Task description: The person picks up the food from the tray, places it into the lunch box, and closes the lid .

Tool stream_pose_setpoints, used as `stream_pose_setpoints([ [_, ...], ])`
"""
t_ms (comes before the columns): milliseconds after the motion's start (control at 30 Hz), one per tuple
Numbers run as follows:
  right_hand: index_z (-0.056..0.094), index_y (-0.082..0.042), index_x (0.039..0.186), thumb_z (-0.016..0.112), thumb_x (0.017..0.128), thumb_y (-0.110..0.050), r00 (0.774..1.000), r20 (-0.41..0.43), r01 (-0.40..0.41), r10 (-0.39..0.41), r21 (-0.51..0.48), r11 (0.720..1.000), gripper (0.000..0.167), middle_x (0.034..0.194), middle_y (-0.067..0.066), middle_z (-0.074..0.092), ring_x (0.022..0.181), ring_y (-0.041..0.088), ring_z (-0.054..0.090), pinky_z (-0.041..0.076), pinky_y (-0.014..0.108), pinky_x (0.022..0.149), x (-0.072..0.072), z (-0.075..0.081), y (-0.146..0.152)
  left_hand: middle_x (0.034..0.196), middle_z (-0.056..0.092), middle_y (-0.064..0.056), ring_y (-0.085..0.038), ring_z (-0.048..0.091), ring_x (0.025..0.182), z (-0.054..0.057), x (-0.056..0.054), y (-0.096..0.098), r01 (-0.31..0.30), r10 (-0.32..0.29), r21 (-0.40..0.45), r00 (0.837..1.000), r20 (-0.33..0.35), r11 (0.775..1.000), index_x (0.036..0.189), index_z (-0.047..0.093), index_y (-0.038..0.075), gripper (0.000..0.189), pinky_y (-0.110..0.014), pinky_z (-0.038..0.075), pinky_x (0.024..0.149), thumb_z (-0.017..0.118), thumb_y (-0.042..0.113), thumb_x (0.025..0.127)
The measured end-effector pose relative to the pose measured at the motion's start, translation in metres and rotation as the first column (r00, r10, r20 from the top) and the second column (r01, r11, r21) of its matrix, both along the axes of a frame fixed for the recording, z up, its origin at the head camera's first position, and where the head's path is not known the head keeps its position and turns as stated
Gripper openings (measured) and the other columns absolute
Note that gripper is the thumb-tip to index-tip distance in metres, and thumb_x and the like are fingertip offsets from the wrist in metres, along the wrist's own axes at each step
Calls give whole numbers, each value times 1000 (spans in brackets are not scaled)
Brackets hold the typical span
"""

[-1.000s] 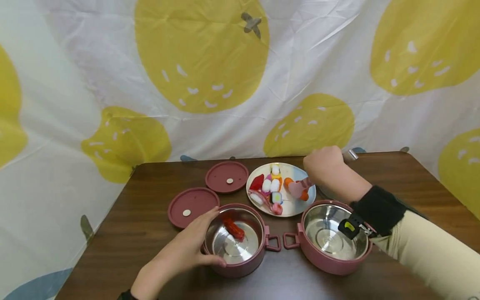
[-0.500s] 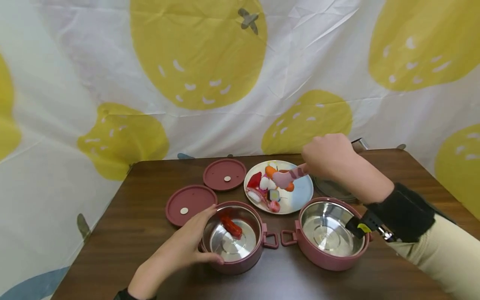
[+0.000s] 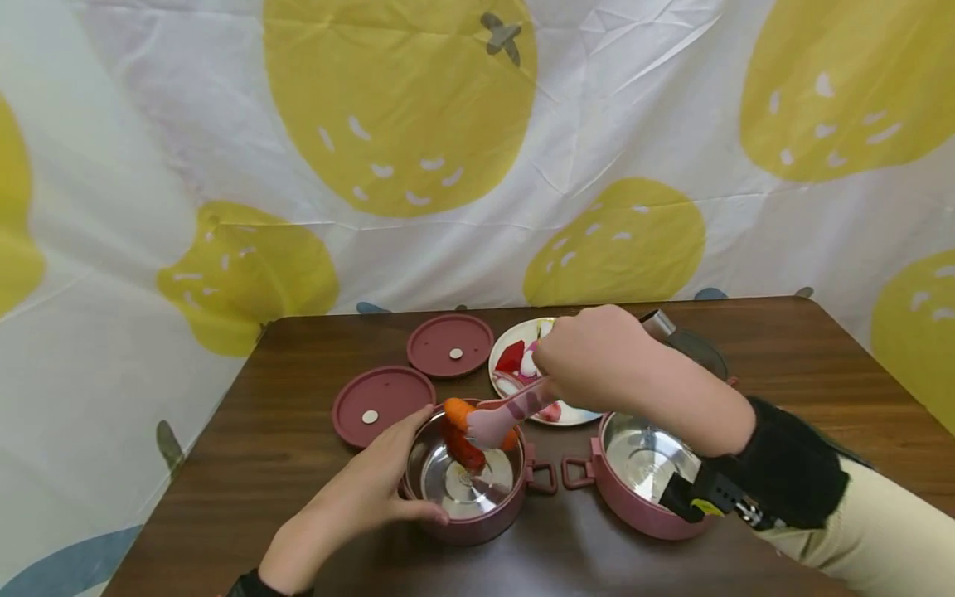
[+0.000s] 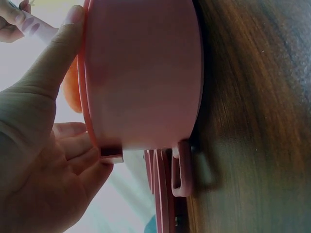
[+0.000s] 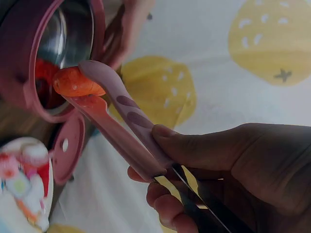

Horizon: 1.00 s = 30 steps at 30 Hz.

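Note:
My left hand (image 3: 366, 489) grips the left side of a pink pot (image 3: 477, 532) with a steel inside, its thumb on the near rim. A glossy red toy food piece (image 3: 464, 454) lies in that pot. Pink tongs (image 3: 525, 402) are in my right hand (image 3: 597, 352), pointing left over the pot's opening. Between their tips they pinch an orange toy food piece (image 5: 77, 82), which pokes out on both sides. The left wrist view shows the outer wall of the pot (image 4: 146, 73) and the thumb at its rim.
A second pink pot (image 3: 634, 507) stands on the right, partly under the right forearm. Two pink lids (image 3: 384, 398) lie at the back left. Behind the right hand is a plate (image 3: 578, 416) of toy food. A dark round lid or pan (image 3: 697, 352) sits at the back right.
The right hand has swung the tongs left and toward me, carrying the orange piece from the plate to above the left pot. The left hand has stayed on that pot.

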State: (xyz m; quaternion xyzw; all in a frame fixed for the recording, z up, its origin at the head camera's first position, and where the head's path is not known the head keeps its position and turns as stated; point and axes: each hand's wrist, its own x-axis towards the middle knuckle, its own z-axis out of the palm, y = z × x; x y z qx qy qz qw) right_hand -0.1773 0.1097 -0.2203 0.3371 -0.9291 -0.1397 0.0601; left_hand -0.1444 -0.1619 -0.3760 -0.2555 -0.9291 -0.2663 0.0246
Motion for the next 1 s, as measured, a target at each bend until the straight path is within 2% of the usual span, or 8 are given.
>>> stream_pose_setpoints([
  [133,62,-20,65,70,88,-34,999,10,-33,32,31,999,29,64,0,60,56,18,54,48,39,47,4,-13,-15,153,44,-18,-33,46,140,0,0,1,13,-13,-4,1000,-21,1000,152,33,-1,115,-54,39,114,86,53,66],
  [233,65,-19,70,72,87,-41,998,39,-46,45,49,998,29,65,1,62,61,20,58,52,40,52,4,-22,-25,152,45,-19,-33,46,140,-1,0,1,14,-14,4,1000,-18,1000,152,33,-2,115,-54,39,114,86,53,66],
  [400,71,-17,80,73,86,-42,996,87,-39,32,76,996,26,77,2,69,68,23,62,58,42,61,4,-31,-40,153,44,-18,-34,46,140,0,0,1,2,-3,11,1000,10,1000,152,33,-2,115,-54,39,114,86,54,66],
  [500,72,-17,82,73,86,-44,992,123,-42,31,84,996,27,81,2,71,69,22,62,57,41,62,6,-35,-46,153,44,-18,-34,46,140,1,1,1,-2,1,9,1000,16,1000,152,34,-1,115,-55,39,114,87,54,66],
  [667,75,-19,86,74,83,-50,983,183,-42,22,104,994,32,79,-1,70,63,17,56,55,35,58,7,-42,-51,153,45,-18,-34,46,139,1,0,2,6,-6,7,1000,2,1000,151,35,-2,114,-55,40,113,87,52,66],
  [800,76,-19,89,75,82,-51,982,186,-39,17,112,993,33,80,0,71,65,16,56,55,33,57,7,-46,-54,153,45,-18,-34,46,139,1,-1,2,10,-10,7,1000,-6,1000,151,35,-2,113,-55,41,113,87,52,67],
  [1000,74,-18,83,74,82,-51,981,193,-22,0,110,994,33,82,1,71,70,18,60,56,37,60,9,-47,-57,152,45,-19,-35,46,139,0,-2,0,10,-10,2,1000,-16,1000,150,35,-3,113,-55,41,113,87,51,66],
])
